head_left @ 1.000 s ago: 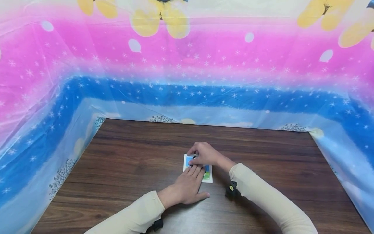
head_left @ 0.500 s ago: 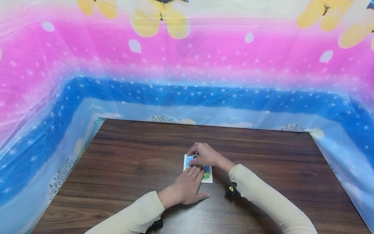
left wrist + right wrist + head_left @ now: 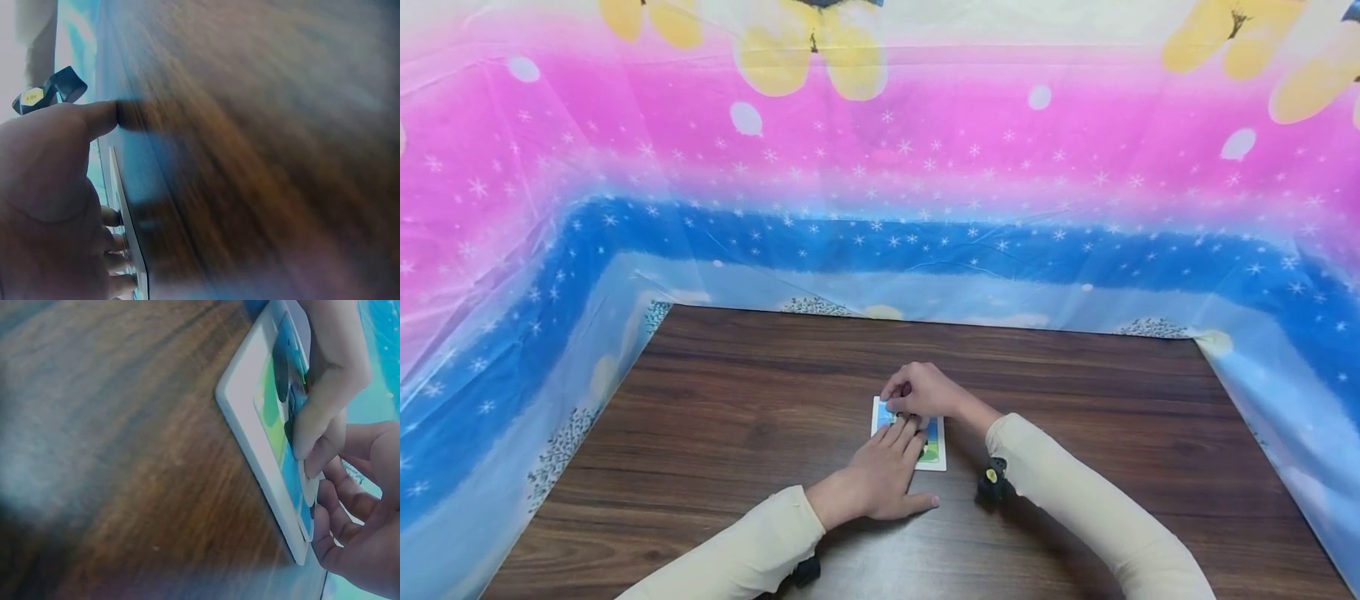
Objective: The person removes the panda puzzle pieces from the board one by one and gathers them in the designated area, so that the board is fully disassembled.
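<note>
Lying flat mid-table, a small board [image 3: 259, 453] shows a white border with a rounded corner and a glossy print [image 3: 289, 475] of light blue, bright green and dark patches, partly covered. On the wooden table [image 3: 760, 392], the left hand [image 3: 883, 479] presses straight fingers over it, thumb out. The right hand [image 3: 922, 390] curls at its far edge; whether it pinches anything, I cannot tell.

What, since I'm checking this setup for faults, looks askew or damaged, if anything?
In the right wrist view, a pale-edged piece at the right hand seems raised off the white-rimmed board instead of lying flush, though much of it is hidden. I see no spill or damage.
</note>
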### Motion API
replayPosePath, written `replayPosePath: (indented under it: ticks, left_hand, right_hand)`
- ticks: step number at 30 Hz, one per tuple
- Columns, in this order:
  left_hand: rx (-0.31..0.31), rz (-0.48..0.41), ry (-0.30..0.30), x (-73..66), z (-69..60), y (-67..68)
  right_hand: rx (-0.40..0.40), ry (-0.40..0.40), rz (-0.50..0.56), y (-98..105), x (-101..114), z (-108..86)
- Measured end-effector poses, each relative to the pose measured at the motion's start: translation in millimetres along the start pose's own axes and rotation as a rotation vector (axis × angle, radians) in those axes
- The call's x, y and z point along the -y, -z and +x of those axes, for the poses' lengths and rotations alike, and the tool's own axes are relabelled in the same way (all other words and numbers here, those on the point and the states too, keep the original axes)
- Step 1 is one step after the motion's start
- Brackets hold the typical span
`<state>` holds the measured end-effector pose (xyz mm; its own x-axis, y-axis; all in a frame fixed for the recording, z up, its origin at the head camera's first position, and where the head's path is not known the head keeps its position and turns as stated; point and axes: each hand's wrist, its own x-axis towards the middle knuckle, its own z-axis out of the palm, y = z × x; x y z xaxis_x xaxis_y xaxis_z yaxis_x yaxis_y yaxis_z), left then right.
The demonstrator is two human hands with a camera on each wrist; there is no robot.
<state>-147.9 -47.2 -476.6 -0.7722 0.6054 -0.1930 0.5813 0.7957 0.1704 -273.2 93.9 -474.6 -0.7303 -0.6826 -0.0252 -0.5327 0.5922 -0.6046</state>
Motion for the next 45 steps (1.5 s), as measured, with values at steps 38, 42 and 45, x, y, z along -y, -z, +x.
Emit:
replayPosePath:
  ticks: [38, 42, 45]
  left_hand:
    - [0.006, -0.009, -0.002, -0.2, 2.2, 5.1]
    - [0.014, -0.009, 0.005, 0.6, 2.2, 3.9]
    - [0.014, -0.006, 0.002, 0.4, 1.8, 3.9]
  right_hand:
    - [-0.110, -0.091, 0.198, 30, -7, -14.4]
    - [-0.134, -0.119, 0.188, 43, -16, -29.0]
    - [-0.150, -0.140, 0.188, 52, -24, -41.9]
